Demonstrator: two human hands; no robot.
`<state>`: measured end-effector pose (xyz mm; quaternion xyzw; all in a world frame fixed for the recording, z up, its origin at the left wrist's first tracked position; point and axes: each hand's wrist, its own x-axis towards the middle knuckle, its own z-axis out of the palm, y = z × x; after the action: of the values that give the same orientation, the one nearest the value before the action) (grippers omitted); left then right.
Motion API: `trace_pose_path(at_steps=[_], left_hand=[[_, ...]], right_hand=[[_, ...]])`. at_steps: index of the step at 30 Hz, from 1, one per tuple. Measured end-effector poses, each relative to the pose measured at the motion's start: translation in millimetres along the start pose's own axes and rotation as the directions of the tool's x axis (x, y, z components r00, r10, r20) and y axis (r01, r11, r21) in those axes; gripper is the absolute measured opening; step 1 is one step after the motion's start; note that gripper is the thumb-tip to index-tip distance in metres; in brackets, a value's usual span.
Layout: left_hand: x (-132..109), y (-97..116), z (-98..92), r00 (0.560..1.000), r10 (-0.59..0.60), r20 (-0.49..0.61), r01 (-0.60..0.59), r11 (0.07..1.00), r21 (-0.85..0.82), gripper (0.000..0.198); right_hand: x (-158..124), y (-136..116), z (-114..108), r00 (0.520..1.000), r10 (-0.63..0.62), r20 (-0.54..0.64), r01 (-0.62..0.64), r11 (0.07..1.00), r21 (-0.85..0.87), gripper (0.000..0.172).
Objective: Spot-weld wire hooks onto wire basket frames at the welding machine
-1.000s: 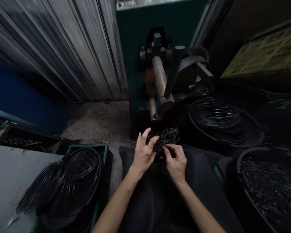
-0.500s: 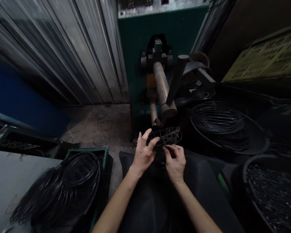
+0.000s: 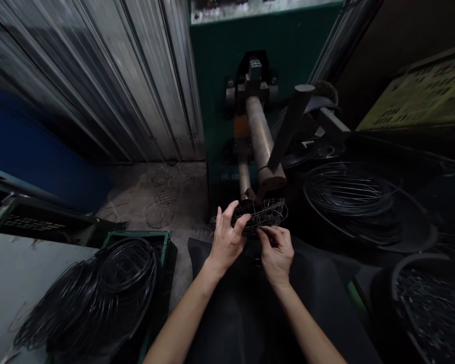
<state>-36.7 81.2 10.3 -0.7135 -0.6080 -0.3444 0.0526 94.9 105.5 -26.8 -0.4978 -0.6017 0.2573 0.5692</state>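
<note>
A round wire basket [image 3: 270, 213] of thin dark mesh lies under the lower electrode arm [image 3: 244, 177] of a green spot welding machine [image 3: 220, 101]. My left hand [image 3: 229, 237] grips the basket's near left side, its fingers curved over the mesh and partly spread. With thumb and forefinger pressed together, my right hand [image 3: 277, 253] pinches a thin dark piece of wire at the basket's near edge. Most of that piece is hidden by the fingers. The thick upper arm [image 3: 261, 136] of the machine, with a dark slanting bar [image 3: 291, 126], stands above the basket.
At left, a green crate [image 3: 167, 258] bears a heap of wire rings [image 3: 98, 288] beside a pale board [image 3: 18, 273]. Wire grids [image 3: 349, 187] fill a round tub at right; small metal pieces [image 3: 436, 298] fill another tub. Wire rings [image 3: 159, 215] lie on the floor.
The camera view has shifted slightly, so the machine and tubs appear farther right. Both hands keep nearly the same hold on the basket and the wire piece.
</note>
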Motion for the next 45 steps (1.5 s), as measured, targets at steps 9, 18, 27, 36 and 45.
trace_pose_path(at_steps=[9,18,27,36,45], left_hand=[[8.6,-2.5,3.8,1.0,0.016,0.002,-0.016,1.0,-0.005,0.057],[13.6,-10.8,11.0,0.999,0.034,-0.019,-0.034,0.999,-0.002,0.057],[15.9,-11.5,11.2,0.999,0.044,-0.028,-0.044,0.999,-0.002,0.055],[15.9,-9.5,6.2,0.999,0.04,-0.007,-0.04,0.998,-0.039,0.057],[19.0,-10.6,7.4,0.999,0.032,-0.001,-0.032,0.998,-0.049,0.057]], right_hand=[[6.7,3.5,3.3,1.0,0.019,-0.016,-0.018,0.999,0.03,0.015],[13.3,8.0,11.6,0.999,0.045,-0.029,-0.044,0.998,0.033,0.019],[14.6,7.5,12.6,0.999,0.015,-0.052,-0.013,0.999,0.029,0.017],[12.4,2.6,6.7,0.999,0.03,-0.045,-0.031,1.0,-0.004,0.02],[15.5,0.5,8.9,0.998,0.046,-0.052,-0.046,0.999,-0.003,0.021]])
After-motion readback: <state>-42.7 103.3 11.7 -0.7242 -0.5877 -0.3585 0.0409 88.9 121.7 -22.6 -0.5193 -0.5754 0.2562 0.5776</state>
